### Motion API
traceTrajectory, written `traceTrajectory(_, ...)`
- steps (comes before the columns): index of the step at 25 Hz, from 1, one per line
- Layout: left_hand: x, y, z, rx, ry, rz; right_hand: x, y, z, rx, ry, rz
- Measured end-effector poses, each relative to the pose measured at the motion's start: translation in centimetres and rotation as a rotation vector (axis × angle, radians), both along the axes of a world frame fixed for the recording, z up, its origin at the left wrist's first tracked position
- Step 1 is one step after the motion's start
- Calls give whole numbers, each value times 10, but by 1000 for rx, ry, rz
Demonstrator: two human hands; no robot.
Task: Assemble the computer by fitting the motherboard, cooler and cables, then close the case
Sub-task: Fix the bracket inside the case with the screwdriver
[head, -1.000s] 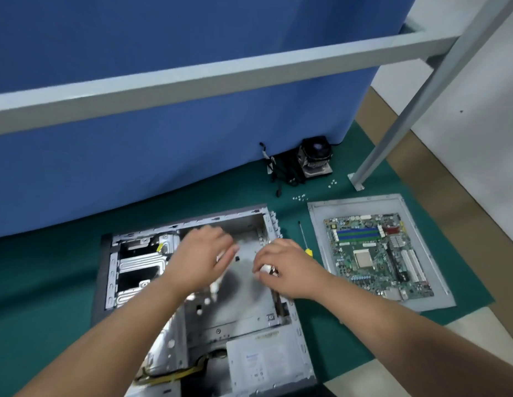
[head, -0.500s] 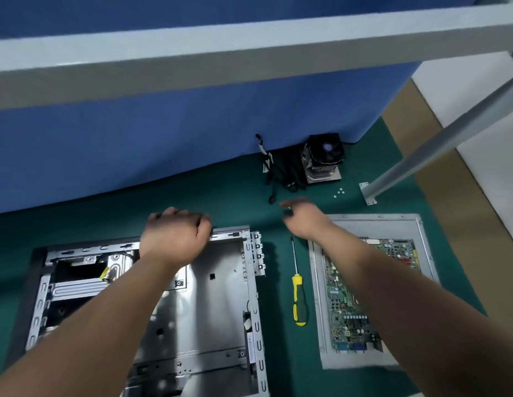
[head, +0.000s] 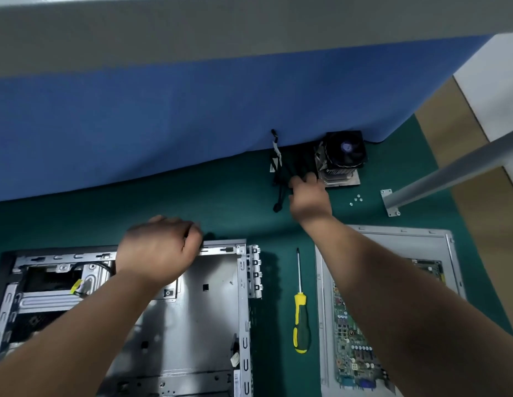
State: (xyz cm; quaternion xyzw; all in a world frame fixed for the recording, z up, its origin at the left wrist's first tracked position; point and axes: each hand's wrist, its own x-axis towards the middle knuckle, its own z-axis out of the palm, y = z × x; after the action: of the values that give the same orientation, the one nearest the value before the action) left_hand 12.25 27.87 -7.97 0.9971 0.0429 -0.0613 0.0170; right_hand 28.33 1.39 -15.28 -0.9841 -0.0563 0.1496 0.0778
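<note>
- Bare grey steel is what we see first: the open case lies flat on the green mat, its inner floor empty, with a drive cage and a yellow-tagged wire at its left end.
- Our left hand rests on the far rim of the case, fingers curled over that edge in a closed grasp.
- Right of the case, on the mat, lies a screwdriver with a yellow and dark green handle, its tip pointing away from us.
- Further right of the case, beyond the screwdriver, the motherboard sits on a grey side panel; our right forearm crosses over both.
- Beyond the case's far right corner, our right hand reaches into the bundle of black cables. Its fingers curl down among them, but we cannot tell whether they have closed on a cable.
- The cooler, a black fan above a finned block and metal base, stands just right of the cables, against the blue cloth.
- A few small screws lie on the mat right of the hand, near the foot of a slanted grey pole.
</note>
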Motion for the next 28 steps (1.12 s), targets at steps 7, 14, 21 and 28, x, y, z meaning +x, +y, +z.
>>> traceTrajectory(7, 0, -3, 5, 2, 38, 10, -11, -11, 6, 79, -172, -13)
traceTrajectory(14, 0, -1, 4, 3, 62, 55, -63, -15, 53, 484, -187, -72)
traceTrajectory(21, -25, 4, 31, -454, -162, -93, -196, 14, 123, 888, 20, -215)
traceTrajectory(28, -128, -14, 40, -209, -426, -644, -283, 35, 146, 883, 124, -80)
